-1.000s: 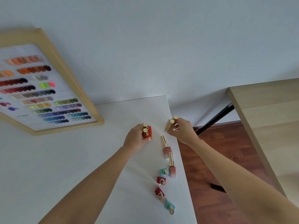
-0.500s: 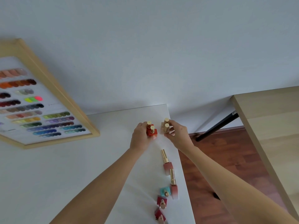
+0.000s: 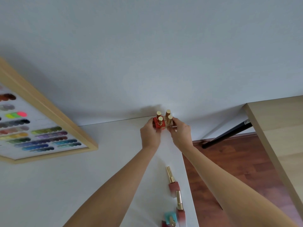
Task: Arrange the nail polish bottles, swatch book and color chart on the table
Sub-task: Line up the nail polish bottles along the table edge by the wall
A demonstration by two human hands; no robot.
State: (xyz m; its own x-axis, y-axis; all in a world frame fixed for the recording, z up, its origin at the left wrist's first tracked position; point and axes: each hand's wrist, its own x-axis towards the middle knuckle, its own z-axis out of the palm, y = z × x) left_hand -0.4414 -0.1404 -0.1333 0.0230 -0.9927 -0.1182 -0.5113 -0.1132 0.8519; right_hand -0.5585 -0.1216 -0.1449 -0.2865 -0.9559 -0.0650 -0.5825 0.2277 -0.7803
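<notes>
The left hand [image 3: 150, 134] grips two red bottles [image 3: 158, 125] and the right hand [image 3: 180, 135] grips two beige bottles [image 3: 169, 122], fingers curled round the bases, thumbs toward the person. All four stand upright with gold caps up, pushed into one block at the far edge of the white table [image 3: 49, 185], at about 12 o'clock from the person and right against the wall [image 3: 147, 46].

The step in hand looks like squaring this cluster. To do it well, I would keep the bases flat on the table, press the two pairs evenly together so their sides meet flush, then let go with both hands at once, lifting the fingers straight away so no tall cap gets clipped and tips a neighbour.

Toward 5 o'clock, two pink bottles [image 3: 173, 185] lie on their sides near the table's right edge, one after the other; a teal bottle [image 3: 169, 217] and a dark red one sit at the bottom edge, partly cut off. They seem the ones left to stand up.

The framed colour chart [image 3: 45, 136] lies at 9 o'clock, its rows of swatches facing up. No boxes or trays are in view, so nothing sits inside anything. The swatch book does not show
</notes>
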